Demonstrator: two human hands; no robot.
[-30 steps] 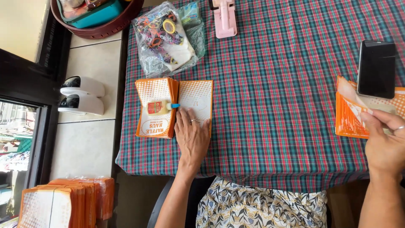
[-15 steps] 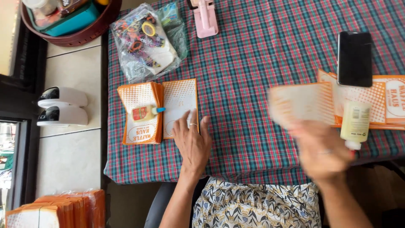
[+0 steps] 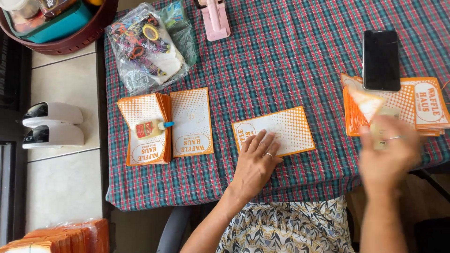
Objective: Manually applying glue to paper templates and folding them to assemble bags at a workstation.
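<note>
Orange card [image 3: 276, 131] pinned under flat left hand [image 3: 255, 164]; right hand [image 3: 389, 157] blurred, grip unclear.

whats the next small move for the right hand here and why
Probably bring the right hand with its small glue bottle, blurred here, over to the single orange-bordered card. The left hand presses that card flat on the plaid tablecloth, apart from both stacks, so it looks ready for gluing.
</note>
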